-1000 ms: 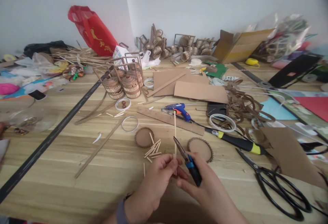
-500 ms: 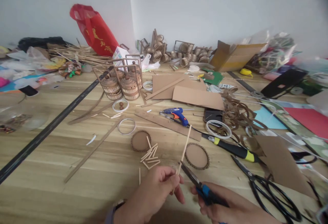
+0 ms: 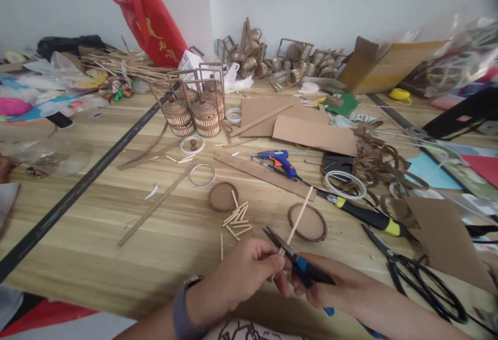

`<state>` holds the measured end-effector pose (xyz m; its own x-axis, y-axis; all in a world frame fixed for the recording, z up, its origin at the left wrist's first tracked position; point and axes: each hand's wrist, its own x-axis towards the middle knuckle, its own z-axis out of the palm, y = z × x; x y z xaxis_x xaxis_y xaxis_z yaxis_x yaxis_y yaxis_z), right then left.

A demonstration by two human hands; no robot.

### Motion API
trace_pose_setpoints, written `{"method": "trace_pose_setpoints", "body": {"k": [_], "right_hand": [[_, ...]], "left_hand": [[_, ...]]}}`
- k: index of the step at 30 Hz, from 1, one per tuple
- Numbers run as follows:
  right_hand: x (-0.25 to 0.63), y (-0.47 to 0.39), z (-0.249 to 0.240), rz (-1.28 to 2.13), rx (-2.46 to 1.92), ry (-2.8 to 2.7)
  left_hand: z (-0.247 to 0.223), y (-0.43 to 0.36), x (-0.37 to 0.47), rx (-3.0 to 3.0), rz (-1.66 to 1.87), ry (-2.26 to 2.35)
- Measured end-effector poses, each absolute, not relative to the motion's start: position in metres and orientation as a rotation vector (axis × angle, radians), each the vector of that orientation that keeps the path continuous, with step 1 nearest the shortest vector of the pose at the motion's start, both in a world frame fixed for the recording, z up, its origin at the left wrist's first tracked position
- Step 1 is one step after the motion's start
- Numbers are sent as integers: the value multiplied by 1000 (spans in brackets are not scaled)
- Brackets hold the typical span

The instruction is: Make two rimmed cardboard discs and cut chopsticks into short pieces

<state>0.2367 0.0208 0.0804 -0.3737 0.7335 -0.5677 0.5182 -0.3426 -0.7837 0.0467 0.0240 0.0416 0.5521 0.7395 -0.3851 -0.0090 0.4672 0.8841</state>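
Pinched in my left hand [image 3: 251,270] is a thin pale wooden stick [image 3: 300,216], its long end pointing away from me and slightly right. My right hand [image 3: 330,285] grips scissors with blue and black handles [image 3: 311,271]. Their blades cross the stick just beyond my left fingertips. A small pile of short cut sticks [image 3: 238,220] lies beyond my left hand, partly touching a round cardboard disc [image 3: 223,197] with a braided rim. Under the stick's far end lies a second rimmed disc [image 3: 313,226].
A blue glue gun [image 3: 278,162], a black-and-yellow soldering-iron-like tool [image 3: 365,215] and large black scissors [image 3: 412,272] lie nearby. Small lidded woven baskets [image 3: 206,117] stand farther back. Another person's hand [image 3: 4,167] shows at the left edge.
The scissor blades have moved left across the stick, close to my left fingers. The stick now leans farther right. My view has shifted, and another person's hand has appeared at the left.
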Motion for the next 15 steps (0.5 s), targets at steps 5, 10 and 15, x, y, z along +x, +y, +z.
{"method": "trace_pose_setpoints", "body": {"k": [5, 10, 15], "right_hand": [[237, 25, 81, 2034, -1535, -1658], [236, 25, 82, 2021, -1576, -1645], [237, 25, 79, 2002, -1584, -1657]], "left_hand": [[42, 26, 46, 990, 525, 892], [44, 28, 46, 1000, 526, 841], [44, 29, 47, 1011, 524, 838]]}}
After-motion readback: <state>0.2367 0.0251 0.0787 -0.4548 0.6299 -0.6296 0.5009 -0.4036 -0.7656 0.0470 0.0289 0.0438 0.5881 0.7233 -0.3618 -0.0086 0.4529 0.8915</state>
